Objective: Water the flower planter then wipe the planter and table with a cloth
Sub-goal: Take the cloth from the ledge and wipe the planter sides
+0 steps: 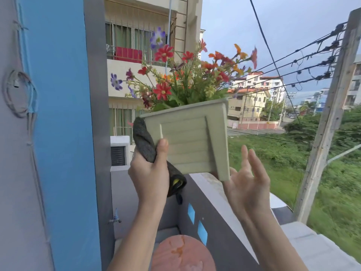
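A pale green square planter full of red, orange and purple flowers is lifted high in the air, tilted slightly. My left hand grips a dark grey cloth against the planter's left side, thumb on the front face. My right hand is under the planter's lower right corner, fingers straight and spread; its fingertips stand free of the pot. A round pinkish table lies far below, between my forearms.
A grey balcony wall with small blue panes runs below the planter. A blue and grey pillar stands at left with a tap low down. A wooden pole and cables are at right, buildings and grass beyond.
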The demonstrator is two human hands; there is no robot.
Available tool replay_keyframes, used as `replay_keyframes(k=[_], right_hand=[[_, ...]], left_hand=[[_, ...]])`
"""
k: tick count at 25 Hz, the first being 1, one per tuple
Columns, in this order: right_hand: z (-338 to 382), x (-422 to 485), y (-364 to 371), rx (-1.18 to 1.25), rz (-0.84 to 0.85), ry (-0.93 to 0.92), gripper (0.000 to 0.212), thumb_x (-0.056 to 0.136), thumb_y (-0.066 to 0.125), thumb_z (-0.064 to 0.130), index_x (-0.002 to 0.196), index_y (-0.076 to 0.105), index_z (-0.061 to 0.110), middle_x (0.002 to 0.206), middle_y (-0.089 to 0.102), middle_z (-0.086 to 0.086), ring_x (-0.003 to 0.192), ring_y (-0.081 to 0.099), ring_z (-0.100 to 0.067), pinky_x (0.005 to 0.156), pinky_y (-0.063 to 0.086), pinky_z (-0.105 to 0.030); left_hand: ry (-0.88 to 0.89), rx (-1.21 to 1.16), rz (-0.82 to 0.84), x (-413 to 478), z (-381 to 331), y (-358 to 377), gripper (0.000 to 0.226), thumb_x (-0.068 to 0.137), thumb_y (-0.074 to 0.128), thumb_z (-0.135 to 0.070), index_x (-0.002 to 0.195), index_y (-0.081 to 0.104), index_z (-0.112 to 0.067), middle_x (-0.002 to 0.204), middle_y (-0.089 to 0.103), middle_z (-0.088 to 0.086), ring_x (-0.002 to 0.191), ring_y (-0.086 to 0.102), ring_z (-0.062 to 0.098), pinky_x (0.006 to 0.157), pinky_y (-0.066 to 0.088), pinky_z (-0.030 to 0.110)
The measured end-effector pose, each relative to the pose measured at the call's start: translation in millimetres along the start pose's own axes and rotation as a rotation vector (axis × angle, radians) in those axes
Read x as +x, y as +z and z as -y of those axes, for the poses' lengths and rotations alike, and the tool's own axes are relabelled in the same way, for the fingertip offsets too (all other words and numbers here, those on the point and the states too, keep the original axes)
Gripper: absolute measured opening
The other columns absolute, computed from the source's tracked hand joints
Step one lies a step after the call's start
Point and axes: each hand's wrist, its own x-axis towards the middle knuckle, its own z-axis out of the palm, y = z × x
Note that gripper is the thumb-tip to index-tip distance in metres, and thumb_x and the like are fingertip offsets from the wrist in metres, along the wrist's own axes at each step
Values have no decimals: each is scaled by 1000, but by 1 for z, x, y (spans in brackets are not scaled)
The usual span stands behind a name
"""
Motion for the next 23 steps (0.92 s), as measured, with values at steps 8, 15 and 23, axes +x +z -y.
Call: replay_keyframes(k=[8, 15, 23], right_hand=[[-23, -6, 14, -465, 39, 31, 68, 72, 77, 30, 133, 47, 30, 118, 69, 4, 104, 68, -15, 82, 58, -37], [-17, 10, 2, -558, -99, -66, 50, 77, 63, 47, 123, 54, 29, 113, 71, 5, 103, 68, -15, 77, 59, -41], [-21, 7, -15, -486, -152, -7, 109, 44, 82, 66, 135, 45, 20, 126, 65, -2, 112, 64, -19, 73, 58, -34]], left_hand=[[270, 308, 15, -15, 9, 1, 43, 85, 57, -47, 104, 62, -9, 82, 71, 9, 77, 63, 32, 67, 49, 37], [207, 114, 213, -23, 20, -7, 36, 85, 37, -55, 65, 44, -27, 46, 48, -12, 44, 42, 9, 44, 32, 18], [-81, -123, 461, 8, 22, -1, 47, 82, 51, -50, 70, 57, -5, 59, 50, -3, 56, 47, 12, 56, 40, 28]])
